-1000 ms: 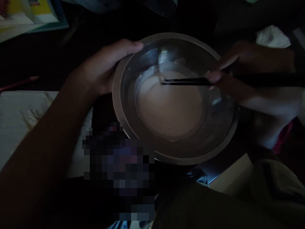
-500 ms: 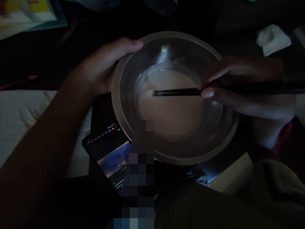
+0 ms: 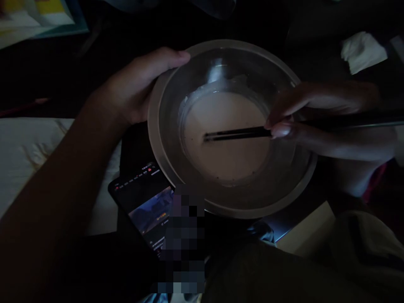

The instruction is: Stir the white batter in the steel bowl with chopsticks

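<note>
The scene is dim. A round metal bowl [image 3: 158, 139] sits in the middle and holds a pale, creamy liquid [image 3: 225, 155]. My left hand [image 3: 135, 86] grips the bowl's left rim, thumb laid over the edge. My right hand [image 3: 318, 120] comes in from the right, fingers pinched round a pair of dark chopsticks [image 3: 235, 134]. The chopsticks lie almost level, and their tips dip into the liquid near its centre.
A phone [image 3: 142, 204] with a lit screen lies just below the bowl's left side. White cloth [image 3: 28, 160] lies at the left, a crumpled white tissue [image 3: 362, 50] at the upper right, a colourful paper [image 3: 41, 17] at the top left, and a pale card [image 3: 309, 231] at the lower right.
The chopstick tips have swept from the far left edge of the liquid down toward its centre, my right hand lowering with them. The left hand and the bowl have stayed put.
</note>
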Action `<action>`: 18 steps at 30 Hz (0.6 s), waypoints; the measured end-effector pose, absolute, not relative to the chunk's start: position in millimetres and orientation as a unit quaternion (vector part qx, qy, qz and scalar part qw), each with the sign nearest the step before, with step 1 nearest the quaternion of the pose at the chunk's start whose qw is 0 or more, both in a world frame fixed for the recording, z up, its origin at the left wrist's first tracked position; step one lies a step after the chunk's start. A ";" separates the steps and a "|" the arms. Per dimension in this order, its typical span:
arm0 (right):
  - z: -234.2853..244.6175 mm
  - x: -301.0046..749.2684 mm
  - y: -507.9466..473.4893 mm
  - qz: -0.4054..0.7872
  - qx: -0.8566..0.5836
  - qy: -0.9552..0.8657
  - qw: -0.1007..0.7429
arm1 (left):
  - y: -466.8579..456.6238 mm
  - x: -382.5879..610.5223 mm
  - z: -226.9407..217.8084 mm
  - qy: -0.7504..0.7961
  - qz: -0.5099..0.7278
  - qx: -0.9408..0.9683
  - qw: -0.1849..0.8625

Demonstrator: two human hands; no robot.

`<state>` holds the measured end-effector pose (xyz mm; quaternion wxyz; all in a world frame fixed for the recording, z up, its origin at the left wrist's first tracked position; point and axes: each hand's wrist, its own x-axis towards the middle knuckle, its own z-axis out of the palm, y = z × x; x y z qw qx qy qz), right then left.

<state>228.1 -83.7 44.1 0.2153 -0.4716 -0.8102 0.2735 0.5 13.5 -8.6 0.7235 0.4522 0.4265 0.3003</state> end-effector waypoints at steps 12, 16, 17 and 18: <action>48.7 240.9 -77.4 0.283 -0.440 -0.836 0.168 | 15.1 -2.0 -11.9 0.365 0.302 0.466 0.747; 39.8 229.4 -77.7 0.207 -0.476 -0.827 0.217 | 14.0 -0.5 -11.4 0.413 0.296 0.467 0.724; 41.4 229.5 -78.2 0.185 -0.496 -0.819 0.218 | 13.3 0.3 -10.1 0.422 0.296 0.464 0.721; 44.6 231.2 -78.7 0.170 -0.525 -0.805 0.217 | 12.6 1.0 -8.6 0.426 0.296 0.462 0.719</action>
